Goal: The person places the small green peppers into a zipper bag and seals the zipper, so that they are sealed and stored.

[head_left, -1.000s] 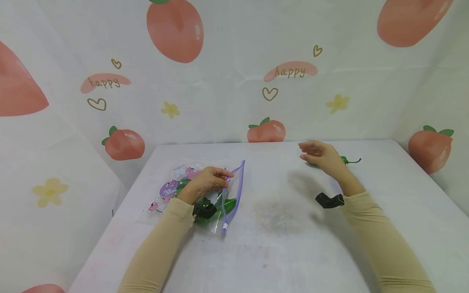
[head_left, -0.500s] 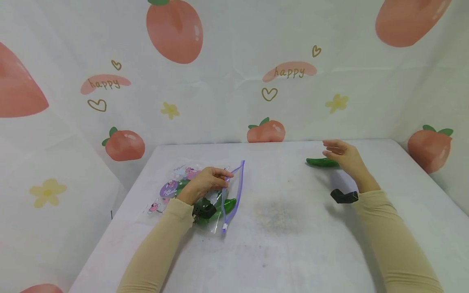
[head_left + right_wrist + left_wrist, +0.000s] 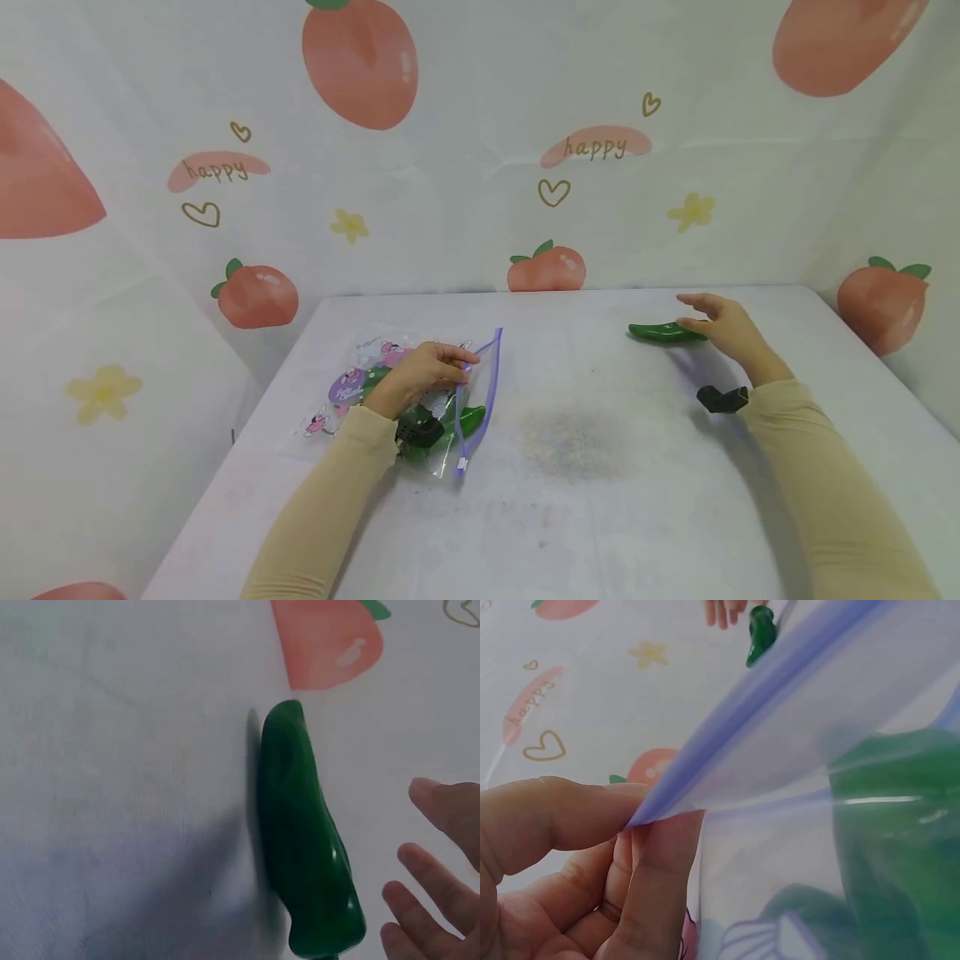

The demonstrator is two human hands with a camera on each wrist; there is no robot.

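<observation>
My left hand (image 3: 423,375) pinches the purple zip edge of a clear plastic zip bag (image 3: 742,712) between thumb and finger, which keeps its mouth raised and parted. Inside the bag, green peppers (image 3: 471,421) show through the printed plastic. At the far right of the table lies a long, glossy green chili pepper (image 3: 304,840). My right hand (image 3: 727,325) hovers over its stem end with the fingers spread, and the hand hides the stem in the head view. In the right wrist view those fingers (image 3: 431,907) are beside the pepper, apart from it.
A white zip slider (image 3: 462,463) sits at the near end of the bag's opening. Each wrist carries a black camera (image 3: 722,400). Behind the white table (image 3: 600,533) hangs a peach-print cloth (image 3: 450,192), right along the back edge.
My right hand has moved right along the pepper to its stem end and lowered a little, uncovering the pepper's body. The left hand and the bag have stayed in place.
</observation>
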